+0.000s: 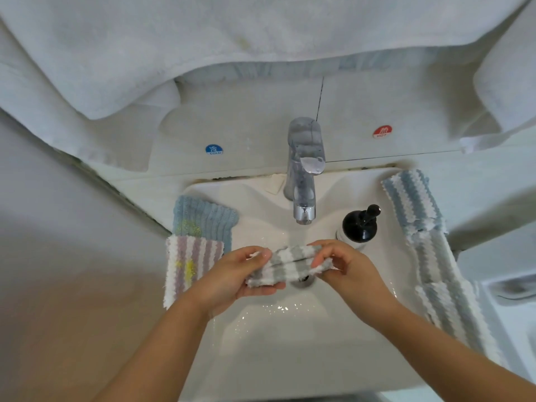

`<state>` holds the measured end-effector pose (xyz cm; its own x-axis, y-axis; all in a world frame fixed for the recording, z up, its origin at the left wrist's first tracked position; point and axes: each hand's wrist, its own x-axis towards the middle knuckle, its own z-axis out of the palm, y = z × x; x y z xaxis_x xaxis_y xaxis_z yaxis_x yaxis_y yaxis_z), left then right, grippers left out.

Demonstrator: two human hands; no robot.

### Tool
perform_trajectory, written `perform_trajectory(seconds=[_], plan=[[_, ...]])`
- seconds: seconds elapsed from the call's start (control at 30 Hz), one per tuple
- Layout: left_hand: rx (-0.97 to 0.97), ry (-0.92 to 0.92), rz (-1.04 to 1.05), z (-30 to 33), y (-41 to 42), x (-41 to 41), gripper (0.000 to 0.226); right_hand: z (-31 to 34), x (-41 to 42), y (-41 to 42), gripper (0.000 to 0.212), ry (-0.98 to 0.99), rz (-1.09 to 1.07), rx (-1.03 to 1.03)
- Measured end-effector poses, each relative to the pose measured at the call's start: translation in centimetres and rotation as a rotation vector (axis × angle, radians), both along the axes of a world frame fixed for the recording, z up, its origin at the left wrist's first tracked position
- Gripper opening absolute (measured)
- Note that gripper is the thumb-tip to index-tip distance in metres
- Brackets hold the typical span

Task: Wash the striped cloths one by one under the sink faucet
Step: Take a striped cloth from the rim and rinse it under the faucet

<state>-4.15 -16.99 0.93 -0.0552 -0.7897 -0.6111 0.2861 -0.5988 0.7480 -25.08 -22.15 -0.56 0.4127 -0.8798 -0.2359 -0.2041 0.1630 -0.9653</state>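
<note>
Two hands, one folded cloth, right over the drain!

The left hand [245, 274] grips one end of the grey-and-white striped cloth [287, 265] and the right hand [345, 265] pinches the other, low in the white sink [290, 338] and just in front of the chrome faucet [303, 181]. The wet basin floor near the body lies open. Rims are crowded: a pink-striped cloth [188, 265] and blue cloth [203, 219] drape the left edge, blue- and grey-striped cloths [429, 245] line the right. A black pump bottle [359, 224] stands just beyond the right hand. White towels [203, 39] hang overhead.
</note>
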Motion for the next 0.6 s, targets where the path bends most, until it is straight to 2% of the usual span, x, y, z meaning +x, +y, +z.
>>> perform_trajectory(seconds=[0.07, 0.17, 0.2, 0.27, 0.37, 0.47, 0.53, 0.6], plan=[[-0.043, -0.036, 0.034, -0.2, 0.0, -0.4, 0.033, 0.1, 0.5, 0.1, 0.028, -0.062, -0.08, 0.126], [-0.085, -0.055, 0.109, -0.6, 0.3, -1.3, 0.04, 1.1, 1.5, 0.2, 0.027, -0.334, -0.197, 0.556], [-0.094, -0.045, 0.101, -0.7, 0.4, -1.5, 0.04, 1.4, 1.7, 0.2, 0.03, -0.352, -0.181, 0.603], [-0.094, -0.062, 0.048, -0.8, 0.7, -1.8, 0.035, 1.6, 2.2, 0.5, 0.032, -0.267, -0.154, 0.535], [-0.092, -0.209, -0.036, -0.5, 0.9, -1.9, 0.025, 1.9, 2.5, 0.9, 0.029, -0.069, -0.134, 0.3], [-0.211, -0.342, -0.137, -0.4, 0.8, -2.4, 0.039, 2.0, 2.4, 1.1, 0.039, 0.015, -0.096, 0.185], [-0.276, -0.402, -0.125, -0.4, 0.6, -3.0, 0.037, 2.1, 2.3, 1.1, 0.03, 0.044, -0.068, 0.152], [-0.288, -0.36, -0.045, -0.3, 0.4, -3.4, 0.028, 2.3, 1.8, 0.9, 0.017, 0.066, -0.05, 0.112]])
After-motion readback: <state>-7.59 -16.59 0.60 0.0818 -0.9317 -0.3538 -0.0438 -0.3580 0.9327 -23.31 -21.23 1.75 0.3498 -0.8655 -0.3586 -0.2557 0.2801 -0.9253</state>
